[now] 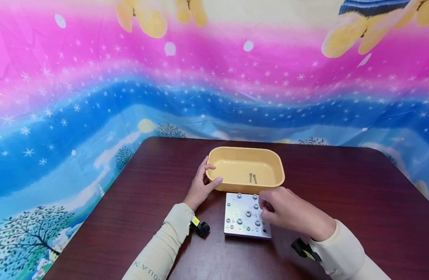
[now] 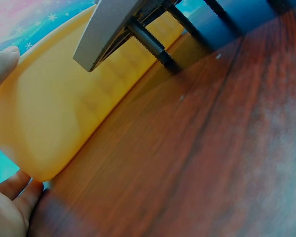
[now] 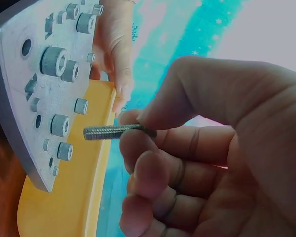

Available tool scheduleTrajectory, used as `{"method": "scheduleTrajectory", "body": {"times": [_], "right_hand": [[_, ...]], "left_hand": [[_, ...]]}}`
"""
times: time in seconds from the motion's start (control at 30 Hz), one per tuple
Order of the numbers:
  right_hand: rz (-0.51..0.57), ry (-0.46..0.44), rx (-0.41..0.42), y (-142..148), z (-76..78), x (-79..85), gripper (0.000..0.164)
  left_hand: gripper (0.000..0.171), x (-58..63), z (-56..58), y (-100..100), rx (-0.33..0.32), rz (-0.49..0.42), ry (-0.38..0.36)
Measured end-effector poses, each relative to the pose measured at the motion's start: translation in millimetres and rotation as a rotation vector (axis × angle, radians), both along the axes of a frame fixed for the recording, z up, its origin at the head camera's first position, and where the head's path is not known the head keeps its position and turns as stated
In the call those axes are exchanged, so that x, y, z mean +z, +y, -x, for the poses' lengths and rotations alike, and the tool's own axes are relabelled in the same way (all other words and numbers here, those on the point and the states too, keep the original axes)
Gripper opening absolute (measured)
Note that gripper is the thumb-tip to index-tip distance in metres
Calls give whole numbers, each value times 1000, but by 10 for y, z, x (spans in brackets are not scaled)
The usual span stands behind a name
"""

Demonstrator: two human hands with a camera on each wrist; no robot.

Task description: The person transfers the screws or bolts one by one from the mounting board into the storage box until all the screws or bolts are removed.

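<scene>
My left hand (image 1: 200,186) holds the left end of a yellow plastic basin (image 1: 242,188), thumb and index finger over its rim. Two small screws (image 1: 253,178) lie on the basin's floor. In front of it, a silver metal plate (image 1: 235,212) carries several socket head screws of different sizes. Threaded shanks (image 2: 148,39) stick out under the plate in the left wrist view. Above the plate's right side, my right hand (image 1: 288,210) pinches a screw between thumb and fingers. In the right wrist view the threaded end of that screw (image 3: 106,132) points toward the plate, apart from it; fingers hide its head.
Everything stands on a dark reddish-brown wooden table (image 1: 158,171). A colourful printed cloth (image 1: 200,89) hangs behind the table's far edge. Some bare holes (image 3: 26,47) show in the plate's top. Each wrist wears a small black camera (image 1: 201,228).
</scene>
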State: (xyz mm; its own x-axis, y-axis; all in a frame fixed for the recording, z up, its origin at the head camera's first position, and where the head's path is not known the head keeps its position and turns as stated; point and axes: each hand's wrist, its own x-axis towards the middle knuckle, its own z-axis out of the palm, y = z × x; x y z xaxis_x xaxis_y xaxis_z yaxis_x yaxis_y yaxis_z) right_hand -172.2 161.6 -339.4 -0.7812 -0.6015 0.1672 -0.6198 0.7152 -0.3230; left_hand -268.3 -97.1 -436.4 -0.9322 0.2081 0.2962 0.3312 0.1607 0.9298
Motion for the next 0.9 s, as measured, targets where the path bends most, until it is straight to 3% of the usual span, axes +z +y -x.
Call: {"method": "scheduleTrajectory", "body": {"times": [0.07, 0.23, 0.47, 0.73, 0.9], "right_hand": [[-1, 5, -7, -3, 10, -5, 21], [25, 36, -19, 4, 74, -24, 20], [142, 172, -36, 81, 263, -104, 11], [243, 101, -174, 206, 493, -140, 4], [285, 94, -194, 226, 666, -183, 8]], "left_hand": [[52, 93, -61, -4, -14, 6, -17], [52, 95, -71, -7, -13, 2, -12], [51, 95, -61, -7, -6, -2, -9], [50, 117, -68, -11, -21, 1, -8], [51, 120, -73, -17, -21, 4, -11]]}}
